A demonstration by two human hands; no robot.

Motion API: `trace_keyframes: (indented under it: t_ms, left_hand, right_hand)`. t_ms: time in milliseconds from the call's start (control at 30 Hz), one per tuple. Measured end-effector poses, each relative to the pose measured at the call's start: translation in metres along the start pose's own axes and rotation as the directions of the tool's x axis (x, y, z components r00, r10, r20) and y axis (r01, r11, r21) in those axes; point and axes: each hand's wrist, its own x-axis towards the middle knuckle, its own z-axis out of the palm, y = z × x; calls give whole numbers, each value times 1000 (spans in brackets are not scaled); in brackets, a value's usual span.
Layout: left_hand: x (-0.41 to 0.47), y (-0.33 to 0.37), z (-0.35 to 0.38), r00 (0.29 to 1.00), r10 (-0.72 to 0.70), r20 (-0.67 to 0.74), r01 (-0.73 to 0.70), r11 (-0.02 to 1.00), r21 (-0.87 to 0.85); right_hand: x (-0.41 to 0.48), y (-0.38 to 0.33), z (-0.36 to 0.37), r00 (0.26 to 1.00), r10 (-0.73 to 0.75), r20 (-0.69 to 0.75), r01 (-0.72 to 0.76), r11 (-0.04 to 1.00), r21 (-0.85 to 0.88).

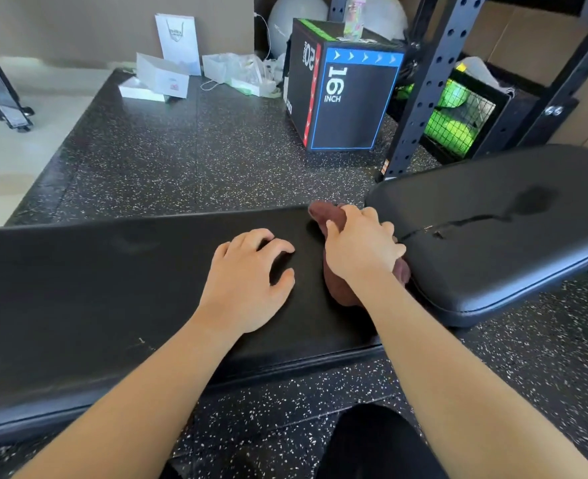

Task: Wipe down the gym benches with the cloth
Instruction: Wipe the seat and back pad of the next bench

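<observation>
A long black padded bench pad (95, 292) runs across the view from the left. Its raised backrest pad (493, 236) tilts up on the right, with a torn seam and a dark wet patch on it. A brown cloth (337, 288) lies bunched at the gap where the two pads meet. My right hand (361, 247) grips the cloth from above, fingers curled over it. My left hand (251, 281) rests on the flat pad just left of the cloth, fingertips touching the surface, holding nothing.
A black plyo box (347, 98) marked 16 inch stands on the speckled rubber floor (188, 157) behind the bench. A dark steel rack upright (424, 88) rises at right beside a mesh crate with green items (458, 122). White bags and boxes (181, 63) lie at the back.
</observation>
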Motion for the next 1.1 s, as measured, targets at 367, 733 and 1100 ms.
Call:
trace_keyframes:
  t_ms: [367,733,1100]
  left_hand:
    - [2,1,-1,1000,19,10,-19,1000,6]
    - [-2,-2,-11,995,22,93,-16,998,-69]
    - [-74,-114,-95,980,-201,-6,201,980,-2]
  right_hand:
    - [-12,3,-11,990,-119,69,119,993,15]
    - [-32,3,-12,990,-137,44,138,990,-28]
    - [-126,-63,6,885,-463,49,464,885,-29]
